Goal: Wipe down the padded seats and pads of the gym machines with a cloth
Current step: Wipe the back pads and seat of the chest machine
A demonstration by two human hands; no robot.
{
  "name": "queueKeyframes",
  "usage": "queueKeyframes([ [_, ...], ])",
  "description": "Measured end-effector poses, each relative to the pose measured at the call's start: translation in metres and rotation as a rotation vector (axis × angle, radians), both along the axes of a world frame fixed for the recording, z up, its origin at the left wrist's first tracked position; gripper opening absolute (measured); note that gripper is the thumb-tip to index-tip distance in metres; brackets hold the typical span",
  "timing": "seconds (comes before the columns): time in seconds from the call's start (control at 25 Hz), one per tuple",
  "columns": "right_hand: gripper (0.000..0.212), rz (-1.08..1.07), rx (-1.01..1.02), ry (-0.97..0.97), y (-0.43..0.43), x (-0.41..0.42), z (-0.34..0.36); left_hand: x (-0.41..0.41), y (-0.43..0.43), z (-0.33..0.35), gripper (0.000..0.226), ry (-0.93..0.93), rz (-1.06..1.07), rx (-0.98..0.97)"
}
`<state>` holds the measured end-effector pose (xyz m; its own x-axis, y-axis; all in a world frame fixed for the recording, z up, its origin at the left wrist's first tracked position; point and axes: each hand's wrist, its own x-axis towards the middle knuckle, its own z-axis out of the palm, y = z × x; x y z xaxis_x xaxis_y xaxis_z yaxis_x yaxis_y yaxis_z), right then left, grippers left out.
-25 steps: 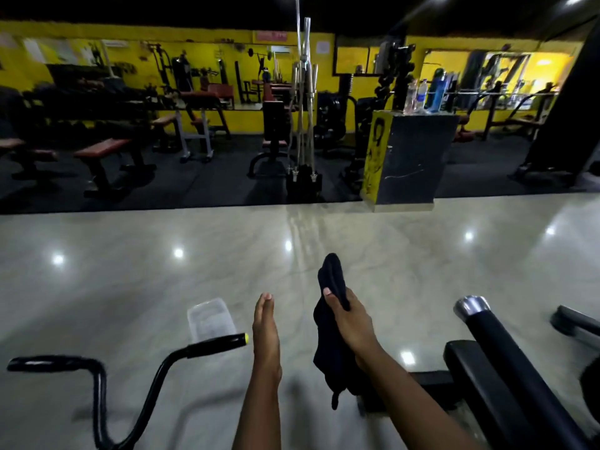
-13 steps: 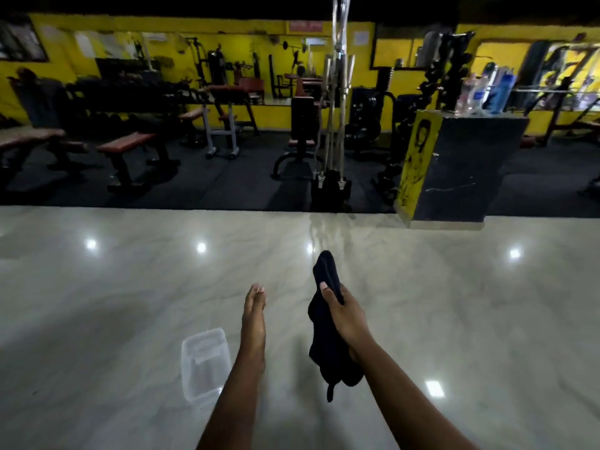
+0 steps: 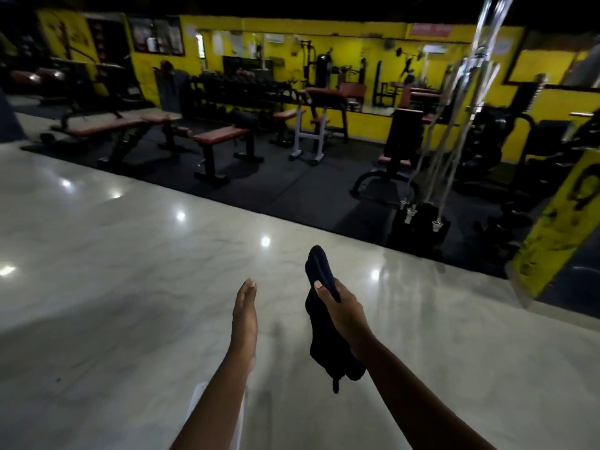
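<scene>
The right hand [image 3: 341, 311] has its thumb and fingers curled round a dark cloth [image 3: 321, 349]. One folded end of the cloth stands up past the thumb and the rest hangs limp below the wrist. It is held in the air over the pale polished floor [image 3: 130, 271] and touches nothing else. Just beside it, the left hand [image 3: 245, 306] is turned edge-on with its fingers straight and together, holding nothing. A pale, see-through shape [image 3: 194, 404] lies on the floor, mostly hidden by the left forearm.

Beyond the far edge of the pale floor is a black mat [image 3: 292, 183]. On it stand a red-padded bench [image 3: 220, 134] and a longer bench [image 3: 107, 126], well apart from the cloth. A cable machine [image 3: 422, 219] stands at the mat's near edge to the right, and a yellow wall [image 3: 357, 37] runs along behind.
</scene>
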<state>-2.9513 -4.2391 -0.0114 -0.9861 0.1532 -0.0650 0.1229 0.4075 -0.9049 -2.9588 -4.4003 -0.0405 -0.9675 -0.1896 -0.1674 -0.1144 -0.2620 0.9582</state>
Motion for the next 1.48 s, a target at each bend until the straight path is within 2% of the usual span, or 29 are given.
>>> queueKeyframes([
  [0.24, 0.025, 0.219, 0.063, -0.023, -0.031, -0.188, 0.01, -0.159, -0.025, 0.008, 0.049, 0.01, 0.159, 0.014],
  [0.44, 0.029, 0.379, 0.069, -0.031, -0.077, -0.334, 0.0, -0.28, -0.063, 0.006, 0.048, 0.01, 0.295, 0.008],
  [0.8, 0.038, 0.857, 0.038, 0.004, -0.217, -0.597, 0.006, -0.485, -0.176, -0.007, 0.047, -0.039, 0.777, -0.029],
  [1.12, 0.047, 1.202, 0.025, 0.013, -0.463, -0.748, -0.006, -0.594, -0.363, -0.011, 0.047, -0.016, 1.148, -0.049],
  [1.28, 0.05, 1.275, 0.006, 0.005, -0.594, -0.795, 0.003, -0.634, -0.487, 0.003, 0.048, -0.002, 1.258, -0.023],
  [1.48, 0.043, 1.311, -0.024, -0.002, -0.752, -0.855, 0.018, -0.69, -0.647, 0.027, 0.049, 0.024, 1.323, -0.045],
])
